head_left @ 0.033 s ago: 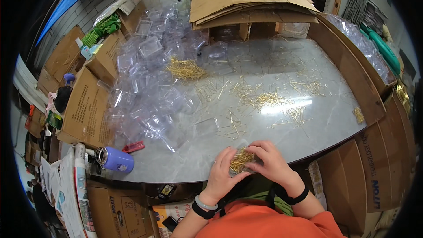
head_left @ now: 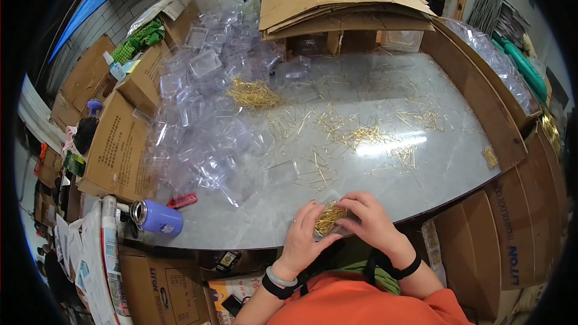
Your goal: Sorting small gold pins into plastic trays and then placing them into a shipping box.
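At the near edge of the table, my left hand (head_left: 303,238) and my right hand (head_left: 370,224) curve around a bundle of thin gold wire hooks (head_left: 329,219). The hooks seem to sit in a small clear plastic box (head_left: 328,196), whose far edge shows between my fingertips; its other sides are hidden. My left fingers press along one side, and my right fingers and thumb rest against the other. Beyond my hands, loose wire hooks (head_left: 367,136) lie scattered across the grey tabletop (head_left: 271,222). A single clear box (head_left: 282,172) lies nearby.
Many clear plastic boxes (head_left: 205,114) are heaped on the left, with a denser pile of gold hooks (head_left: 254,94) beside them. A purple bottle (head_left: 158,217) and a red tool (head_left: 182,200) are at the near left. Cardboard (head_left: 343,6) covers the back; a cardboard wall (head_left: 475,96) borders the right.
My right thumb has shifted very slightly against the bundle of hooks. Everything else looks the same.
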`<control>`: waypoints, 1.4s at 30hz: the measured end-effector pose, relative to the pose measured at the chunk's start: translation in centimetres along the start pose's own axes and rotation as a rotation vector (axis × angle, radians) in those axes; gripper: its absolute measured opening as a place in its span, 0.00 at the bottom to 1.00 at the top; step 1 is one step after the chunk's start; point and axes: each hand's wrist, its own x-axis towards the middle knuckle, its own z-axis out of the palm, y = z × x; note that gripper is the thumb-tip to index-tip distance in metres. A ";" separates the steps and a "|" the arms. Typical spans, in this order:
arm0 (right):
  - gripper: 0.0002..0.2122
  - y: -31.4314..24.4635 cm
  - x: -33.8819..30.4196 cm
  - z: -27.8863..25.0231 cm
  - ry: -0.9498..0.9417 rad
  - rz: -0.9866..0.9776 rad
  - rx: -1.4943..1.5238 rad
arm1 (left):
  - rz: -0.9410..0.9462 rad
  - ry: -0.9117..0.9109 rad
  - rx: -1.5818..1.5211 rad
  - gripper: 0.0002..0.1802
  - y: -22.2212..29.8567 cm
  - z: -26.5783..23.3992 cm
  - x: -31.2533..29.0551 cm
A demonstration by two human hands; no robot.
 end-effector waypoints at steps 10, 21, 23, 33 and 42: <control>0.19 -0.8 -0.7 1.0 0.131 0.034 -0.018 | -0.022 0.043 0.037 0.32 0.0 0.3 -0.2; 0.16 -1.0 -1.2 2.0 0.173 0.126 -0.068 | 0.000 0.103 0.018 0.19 0.1 0.4 -0.2; 0.15 -1.2 -1.1 2.2 0.148 0.144 -0.067 | 0.032 0.134 0.030 0.16 -0.2 0.5 -0.4; 0.26 -2.7 -1.9 3.1 0.026 0.096 -0.238 | -0.005 0.114 -0.046 0.25 -0.7 0.6 -0.5; 0.24 -1.1 -0.1 2.6 0.014 0.011 -0.048 | 0.000 0.189 -0.004 0.33 0.7 -1.4 -1.1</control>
